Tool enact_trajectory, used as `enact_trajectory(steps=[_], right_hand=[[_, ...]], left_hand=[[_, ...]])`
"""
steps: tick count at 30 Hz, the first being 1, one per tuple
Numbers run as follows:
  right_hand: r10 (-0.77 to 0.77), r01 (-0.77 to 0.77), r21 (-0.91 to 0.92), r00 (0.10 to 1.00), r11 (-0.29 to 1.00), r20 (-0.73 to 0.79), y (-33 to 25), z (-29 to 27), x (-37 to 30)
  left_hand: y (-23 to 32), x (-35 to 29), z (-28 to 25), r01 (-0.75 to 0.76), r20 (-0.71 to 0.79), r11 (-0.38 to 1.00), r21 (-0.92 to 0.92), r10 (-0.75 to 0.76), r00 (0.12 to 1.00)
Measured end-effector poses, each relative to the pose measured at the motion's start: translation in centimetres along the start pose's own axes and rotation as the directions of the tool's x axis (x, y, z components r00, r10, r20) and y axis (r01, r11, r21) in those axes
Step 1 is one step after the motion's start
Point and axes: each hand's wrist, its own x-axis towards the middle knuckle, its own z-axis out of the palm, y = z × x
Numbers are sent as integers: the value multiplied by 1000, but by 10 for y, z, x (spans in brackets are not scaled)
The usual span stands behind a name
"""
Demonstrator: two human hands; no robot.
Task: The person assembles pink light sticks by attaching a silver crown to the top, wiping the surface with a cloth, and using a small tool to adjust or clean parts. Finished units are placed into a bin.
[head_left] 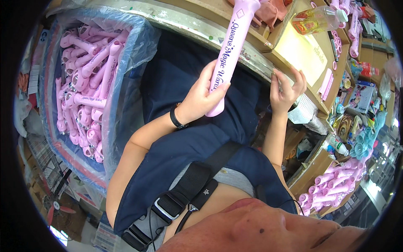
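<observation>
In the left hand (201, 94), gripping a pink wand (231, 46) near its lower end, with fingers and thumb wrapped closely round the shaft. Held at a slant in front of the blue apron (168, 161), with dark lettering facing the view and the far end running out past the upper edge. With the right hand (289, 90), holding the fingers loosely bent and parted, well apart from the wand, just beside the edge of the worktop (178, 21); impossible to tell whether touching it. Around the left wrist, wearing a black band (176, 119).

To the left, piled loosely in a plastic-lined bin (126, 69), many more pink wands (90, 100), pointing various ways. Beyond the right hand, on the worktop side, a yellow sheet (300, 54) beneath a clear bottle (308, 22) with yellowish contents, and beside the sheet, two pink strips (325, 86). Farther right, a cluster of turquoise pieces (365, 143) near a white bottle (337, 145); below these, a heap of pink tubes (331, 185).
</observation>
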Motion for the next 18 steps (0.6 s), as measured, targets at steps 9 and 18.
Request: enact_trajectory(steps=[9,18], right_hand=[[64,-67,-299,998,952,-22,4,7,-39],[75,-735,662,659,-148,749,-100,23,-10]], left_hand=[[-2,14,-12,360,370,755,-548,-167,914],[-4,3,-9,-201,239,974,105,172,956]])
